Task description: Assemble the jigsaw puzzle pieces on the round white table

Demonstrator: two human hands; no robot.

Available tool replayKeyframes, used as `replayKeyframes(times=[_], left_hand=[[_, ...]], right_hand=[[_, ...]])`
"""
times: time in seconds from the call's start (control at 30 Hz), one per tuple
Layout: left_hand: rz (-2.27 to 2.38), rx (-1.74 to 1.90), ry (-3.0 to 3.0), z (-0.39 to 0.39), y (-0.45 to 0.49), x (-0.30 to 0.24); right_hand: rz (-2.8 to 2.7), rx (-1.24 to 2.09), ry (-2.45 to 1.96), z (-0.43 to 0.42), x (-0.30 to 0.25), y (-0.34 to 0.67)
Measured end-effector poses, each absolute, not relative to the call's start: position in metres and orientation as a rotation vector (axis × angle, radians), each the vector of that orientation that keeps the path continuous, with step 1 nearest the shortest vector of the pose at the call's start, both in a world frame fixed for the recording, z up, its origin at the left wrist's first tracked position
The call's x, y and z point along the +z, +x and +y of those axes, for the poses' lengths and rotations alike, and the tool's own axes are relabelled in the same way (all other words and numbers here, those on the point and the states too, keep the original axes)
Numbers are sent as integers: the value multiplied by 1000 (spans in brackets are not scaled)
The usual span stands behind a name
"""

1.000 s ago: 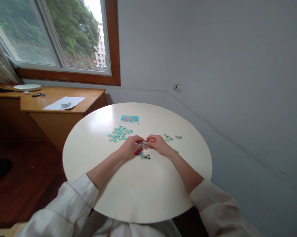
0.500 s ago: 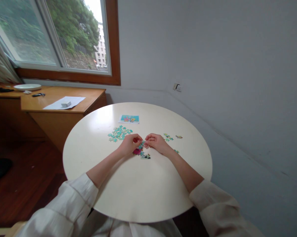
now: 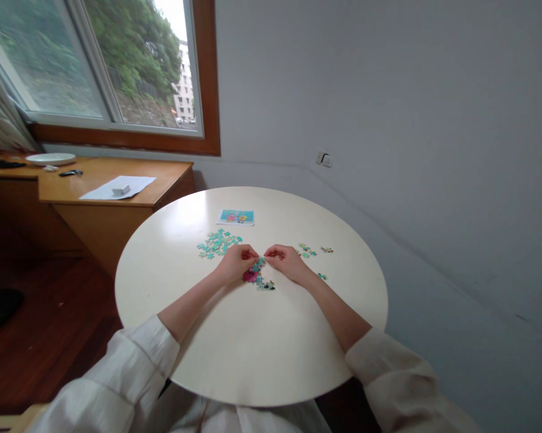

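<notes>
Over the middle of the round white table, my left hand point(image 3: 238, 260) is closed in a pinch at the upper edge of a partly joined jigsaw puzzle point(image 3: 251, 275). The joined part shows pink, teal and white, and my left fingers cover some of it. From the other side my right hand point(image 3: 283, 258) meets it, thumb and forefinger pinched at a small teal puzzle piece point(image 3: 261, 261). The fingertips of both hands nearly touch. A heap of loose teal puzzle pieces point(image 3: 217, 243) lies just beyond my left hand.
A picture card point(image 3: 235, 217) lies toward the far side of the white table point(image 3: 252, 349). More loose pieces point(image 3: 307, 250) are right of my right hand, with a small joined strip point(image 3: 327, 249) beyond. A wooden desk point(image 3: 171, 174) with paper stands behind left, below the window.
My right fingers have shifted slightly and curled in closer at the puzzle's upper edge. My left hand has barely moved; the loose pieces lie as before.
</notes>
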State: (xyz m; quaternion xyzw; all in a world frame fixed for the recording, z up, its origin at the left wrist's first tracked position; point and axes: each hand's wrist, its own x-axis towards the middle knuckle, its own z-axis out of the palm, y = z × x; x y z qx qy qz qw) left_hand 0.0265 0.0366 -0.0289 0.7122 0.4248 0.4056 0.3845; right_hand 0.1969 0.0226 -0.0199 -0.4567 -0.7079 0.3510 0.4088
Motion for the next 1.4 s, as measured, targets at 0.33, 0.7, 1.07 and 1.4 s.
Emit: replayKeyframes(times=[0.33,0.7,1.07,1.4], left_hand=[[1060,1001,1774,34,27,-28],[1054,1022,1803,35,27,-29],[1010,1024,1783,36,27,-34],[1039,1031,1855,36,27,-32]], right_hand=[[-1920,687,-1221,22,-19,198],[-1944,633,-1216,23,-20,198],[-1976,647,-1194,23,-21,197],[-1969,591,-1205,24,-22,197]])
